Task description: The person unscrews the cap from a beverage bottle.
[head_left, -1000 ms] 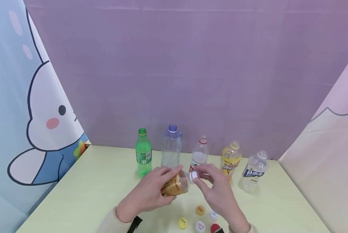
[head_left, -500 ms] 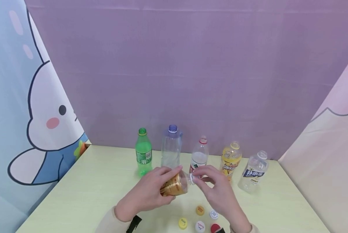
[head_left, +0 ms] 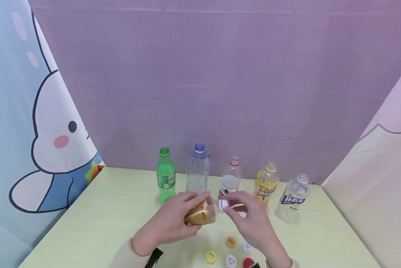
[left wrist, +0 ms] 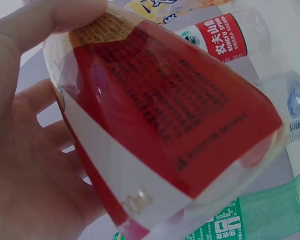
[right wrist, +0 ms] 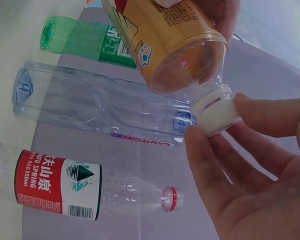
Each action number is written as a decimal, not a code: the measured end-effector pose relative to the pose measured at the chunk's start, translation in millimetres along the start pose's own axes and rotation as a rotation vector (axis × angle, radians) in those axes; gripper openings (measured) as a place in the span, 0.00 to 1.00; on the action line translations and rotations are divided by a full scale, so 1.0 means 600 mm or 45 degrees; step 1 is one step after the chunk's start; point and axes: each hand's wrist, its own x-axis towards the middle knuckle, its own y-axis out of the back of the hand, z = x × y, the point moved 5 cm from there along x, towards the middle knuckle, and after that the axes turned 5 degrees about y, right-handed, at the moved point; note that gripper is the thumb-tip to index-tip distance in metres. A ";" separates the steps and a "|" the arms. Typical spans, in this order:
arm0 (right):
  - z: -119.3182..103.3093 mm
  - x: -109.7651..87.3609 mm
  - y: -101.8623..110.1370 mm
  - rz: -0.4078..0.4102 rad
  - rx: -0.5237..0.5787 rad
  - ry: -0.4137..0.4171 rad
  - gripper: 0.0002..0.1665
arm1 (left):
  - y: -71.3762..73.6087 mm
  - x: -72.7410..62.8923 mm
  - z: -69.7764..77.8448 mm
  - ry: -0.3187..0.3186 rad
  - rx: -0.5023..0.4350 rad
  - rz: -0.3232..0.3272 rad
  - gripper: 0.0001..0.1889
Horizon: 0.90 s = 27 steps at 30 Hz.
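Observation:
A clear plastic bottle [head_left: 201, 213] with an orange, red and white label is tilted, its neck toward the right. My left hand [head_left: 174, 219] grips it round the body; the left wrist view shows the thumb across the red label side [left wrist: 175, 105]. On the bottle's mouth sits a white cap [right wrist: 217, 112], which my right hand [head_left: 250, 217] pinches between thumb and finger. In the right wrist view the fingertips [right wrist: 197, 142] press the cap's side. Whether the cap is screwed tight cannot be seen.
Behind the hands stand several capless bottles: green [head_left: 166, 176], tall bluish [head_left: 198, 171], red-ringed [head_left: 230, 178], yellow-labelled [head_left: 267, 182] and clear with a dark label [head_left: 291, 199]. Loose caps lie in front, among them a yellow cap [head_left: 211, 257], an orange cap [head_left: 231, 242] and a red cap [head_left: 248, 262].
My right fingers have shifted slightly around the white cap, covering more of it half a second ago and showing it again now. The left hand and bottle have hardly moved.

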 end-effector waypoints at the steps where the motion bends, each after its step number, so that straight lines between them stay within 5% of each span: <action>1: -0.001 0.000 0.000 -0.005 -0.003 0.007 0.21 | 0.000 0.000 -0.001 -0.001 0.001 0.000 0.47; 12: -0.010 -0.001 0.003 0.044 -0.019 0.250 0.16 | 0.002 -0.001 0.002 0.008 -0.005 -0.016 0.47; 21: 0.001 -0.001 0.002 0.025 0.017 0.030 0.19 | 0.007 -0.002 0.004 -0.010 0.034 0.028 0.46; 27: -0.001 -0.001 0.003 -0.012 -0.017 0.091 0.22 | 0.007 -0.002 0.003 -0.009 0.042 0.024 0.46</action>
